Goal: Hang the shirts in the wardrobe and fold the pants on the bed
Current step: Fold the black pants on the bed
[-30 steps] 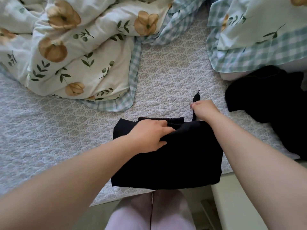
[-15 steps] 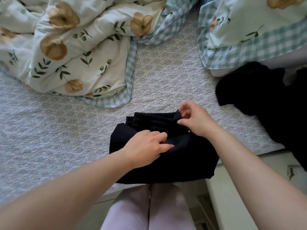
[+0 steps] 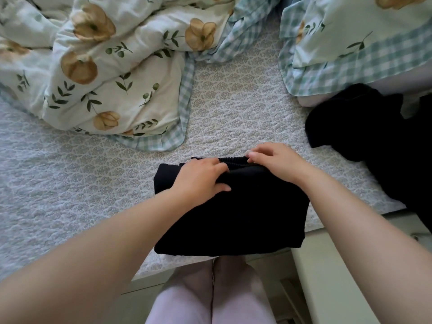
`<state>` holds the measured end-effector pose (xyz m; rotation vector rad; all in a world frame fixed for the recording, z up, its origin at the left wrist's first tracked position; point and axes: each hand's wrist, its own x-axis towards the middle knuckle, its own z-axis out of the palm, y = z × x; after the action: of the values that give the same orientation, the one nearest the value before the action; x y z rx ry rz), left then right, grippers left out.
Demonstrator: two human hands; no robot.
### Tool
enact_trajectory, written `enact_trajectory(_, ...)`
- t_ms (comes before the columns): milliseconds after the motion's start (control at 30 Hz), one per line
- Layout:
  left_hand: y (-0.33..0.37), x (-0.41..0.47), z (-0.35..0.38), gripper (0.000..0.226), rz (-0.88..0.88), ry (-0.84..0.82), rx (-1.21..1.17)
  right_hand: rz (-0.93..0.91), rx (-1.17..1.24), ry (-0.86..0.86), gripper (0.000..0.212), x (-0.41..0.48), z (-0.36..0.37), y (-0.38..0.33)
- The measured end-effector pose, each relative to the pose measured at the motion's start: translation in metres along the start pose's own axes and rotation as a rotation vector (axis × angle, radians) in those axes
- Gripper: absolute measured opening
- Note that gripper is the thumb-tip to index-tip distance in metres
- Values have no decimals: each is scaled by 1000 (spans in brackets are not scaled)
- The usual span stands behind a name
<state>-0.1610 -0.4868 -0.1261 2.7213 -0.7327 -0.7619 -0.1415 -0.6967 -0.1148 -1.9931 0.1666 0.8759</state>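
The folded black fabric pants [image 3: 233, 211] lay as a compact rectangle at the near edge of the bed [image 3: 81, 183], which carried a white quilted cover with a grey floral pattern. The ribbed elastic waistband [image 3: 233, 160] formed the far edge of the fold, and the near edge of the pants slightly overhung the mattress edge.

Your left hand [image 3: 201, 178] rested palm down on the upper left part of the pants. Its fingers [image 3: 217, 169] were held close together and curled lightly over a raised fold just below the waistband, pressing on the cloth; whether they pinched it cannot be told.

Your right hand [image 3: 278, 162] lay at the right end of the waistband. Its fingers [image 3: 257, 155] were narrow and bent, with the tips touching the ribbed edge; a closed grip cannot be confirmed.

A crumpled white duvet with brown flowers and a green-checked border [image 3: 112, 78] lay at the far left of the bed, well apart from the pants. A pillow in matching print [image 3: 362, 47] lay at the far right. An unfolded heap of black clothing [image 3: 364, 132] lay just in front of the pillow, near the pants but not touching them.
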Motion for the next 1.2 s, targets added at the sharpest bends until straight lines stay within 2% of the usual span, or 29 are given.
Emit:
enact_trajectory(33,-5,8,0,46,-45,-6,-6,-35,-67,58,12,-1,-1,4)
enact_trajectory(133,-21,24,7,46,-184,26,-27,-73,-554,116,68,-4,9,26)
enact_trajectory(167,-25,27,12,47,-227,23,-31,-60,-709,148,80,-6,15,35)
enact_trajectory(233,-32,29,19,53,-314,9,-26,31,-845,249,89,-7,27,51)
enact_trajectory(300,-35,25,26,65,-427,57,-19,118,-826,388,95,-10,37,61)
enact_trajectory(367,-34,13,32,76,-569,184,-77,169,-688,559,103,-15,46,67)
enact_trajectory(433,-32,-6,41,83,-725,348,-209,258,-416,712,109,-23,51,72)
enact_trajectory(500,-29,-26,51,90,-903,466,-398,387,-99,775,110,-30,53,78)
enact_trajectory(567,-27,-42,61,98,-1069,498,-685,507,125,747,104,-33,53,85)
enact_trajectory(667,-27,-58,77,92,-1178,458,-977,553,194,691,70,-35,55,94)
enact_trajectory(767,-30,-63,82,66,-1144,342,-1109,520,275,586,52,-37,55,99)
enact_trajectory(867,-36,-60,77,59,-1039,220,-1238,492,397,477,49,-40,54,100)
enact_trajectory(1000,-39,-56,69,38,-1006,66,-1347,470,419,320,26,-40,52,97)
enact_trajectory(1067,-39,-51,65,49,-1039,-11,-1387,471,486,215,22,-38,50,93)
enact_trajectory(1133,-38,-47,60,62,-1089,-152,-1425,513,516,97,28,-37,49,90)
enact_trajectory(1200,-41,-45,58,62,-1094,-242,-1439,573,533,41,37,-36,49,90)
